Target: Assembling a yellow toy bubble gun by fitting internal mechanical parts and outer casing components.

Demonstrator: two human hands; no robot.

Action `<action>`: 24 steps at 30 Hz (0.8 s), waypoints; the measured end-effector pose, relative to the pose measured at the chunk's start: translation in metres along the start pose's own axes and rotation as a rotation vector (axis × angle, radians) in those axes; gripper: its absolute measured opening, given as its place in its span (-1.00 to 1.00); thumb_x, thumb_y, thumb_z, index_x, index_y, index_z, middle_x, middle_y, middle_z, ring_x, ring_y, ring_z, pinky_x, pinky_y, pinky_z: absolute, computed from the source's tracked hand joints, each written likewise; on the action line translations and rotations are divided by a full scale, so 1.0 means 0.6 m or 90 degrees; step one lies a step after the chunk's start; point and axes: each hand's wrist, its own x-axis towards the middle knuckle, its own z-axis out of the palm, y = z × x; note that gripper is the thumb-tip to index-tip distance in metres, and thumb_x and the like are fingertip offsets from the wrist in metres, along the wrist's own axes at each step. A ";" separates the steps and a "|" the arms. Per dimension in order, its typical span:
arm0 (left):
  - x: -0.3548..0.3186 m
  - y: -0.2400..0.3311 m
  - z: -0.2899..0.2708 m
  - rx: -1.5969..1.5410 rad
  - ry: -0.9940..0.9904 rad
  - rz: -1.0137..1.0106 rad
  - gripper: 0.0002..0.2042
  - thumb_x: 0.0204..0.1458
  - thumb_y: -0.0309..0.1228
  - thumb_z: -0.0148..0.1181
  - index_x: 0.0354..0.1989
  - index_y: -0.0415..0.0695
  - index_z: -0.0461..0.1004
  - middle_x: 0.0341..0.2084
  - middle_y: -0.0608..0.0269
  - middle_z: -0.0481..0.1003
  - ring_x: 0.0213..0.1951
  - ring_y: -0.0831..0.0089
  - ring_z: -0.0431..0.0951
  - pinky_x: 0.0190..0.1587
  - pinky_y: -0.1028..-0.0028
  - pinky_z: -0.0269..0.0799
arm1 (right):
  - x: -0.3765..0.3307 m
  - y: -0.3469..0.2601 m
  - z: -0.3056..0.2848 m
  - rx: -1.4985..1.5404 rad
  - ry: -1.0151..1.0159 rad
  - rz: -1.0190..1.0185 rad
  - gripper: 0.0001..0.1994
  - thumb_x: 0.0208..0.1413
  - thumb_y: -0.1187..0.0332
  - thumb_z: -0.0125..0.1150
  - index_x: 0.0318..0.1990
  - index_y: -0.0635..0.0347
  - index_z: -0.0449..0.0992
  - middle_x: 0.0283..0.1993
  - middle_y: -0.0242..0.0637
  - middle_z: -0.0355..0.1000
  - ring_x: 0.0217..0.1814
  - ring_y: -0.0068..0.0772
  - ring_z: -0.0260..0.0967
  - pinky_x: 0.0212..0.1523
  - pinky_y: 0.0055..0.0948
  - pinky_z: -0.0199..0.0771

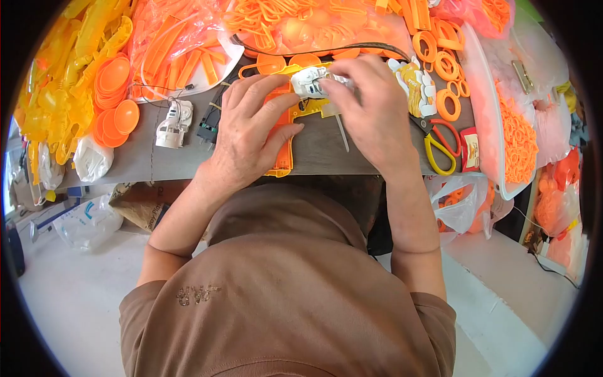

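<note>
A small white plastic mechanism (308, 82) with dark parts is held up between my two hands over the far part of the table. My right hand (375, 103) grips its right end, thumb and fingers bent around it. At its left end are the bent fingertips of my left hand (251, 122), the thumb held apart lower down. Below the hands lie a yellow plastic shell (306, 110) and an orange shell (284, 157), both partly covered by my fingers. A thin white rod (343, 133) sticks out toward me from beneath the mechanism.
Another white mechanism (174, 124) with wires and a dark green block (208, 125) lie at left, near orange discs (116, 119) and yellow parts (78, 75). At right are scissors (443, 146), orange rings (447, 66), a red packet (470, 149) and a tub (490, 107) of small orange pieces.
</note>
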 end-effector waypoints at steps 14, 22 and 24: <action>-0.006 -0.003 0.012 -0.004 -0.036 0.001 -0.67 -0.17 -0.50 0.30 -0.16 -0.26 0.47 -0.03 0.01 0.42 0.04 0.04 0.36 0.09 0.18 0.24 | 0.032 -0.003 0.020 -0.133 -0.121 -0.109 -0.91 -0.13 0.48 0.16 -0.46 0.31 0.44 -0.39 -0.16 0.38 -0.29 -0.17 0.40 -0.31 -0.27 0.43; -0.004 -0.004 0.018 -0.014 -0.040 0.016 -0.67 -0.14 -0.51 0.28 -0.14 -0.27 0.46 -0.02 -0.02 0.41 0.04 0.03 0.36 0.09 0.17 0.25 | 0.009 0.017 0.040 -0.203 0.003 -0.251 -0.91 -0.21 0.45 0.15 -0.51 0.25 0.40 -0.41 -0.28 0.30 -0.33 -0.28 0.32 -0.37 -0.36 0.35; -0.003 -0.005 0.019 -0.017 -0.039 0.022 -0.66 -0.14 -0.51 0.28 -0.13 -0.27 0.46 -0.01 -0.03 0.41 0.04 0.03 0.36 0.09 0.16 0.25 | 0.003 0.018 0.041 -0.182 0.038 -0.240 -0.91 -0.19 0.43 0.14 -0.50 0.23 0.41 -0.43 -0.29 0.28 -0.36 -0.27 0.29 -0.34 -0.37 0.34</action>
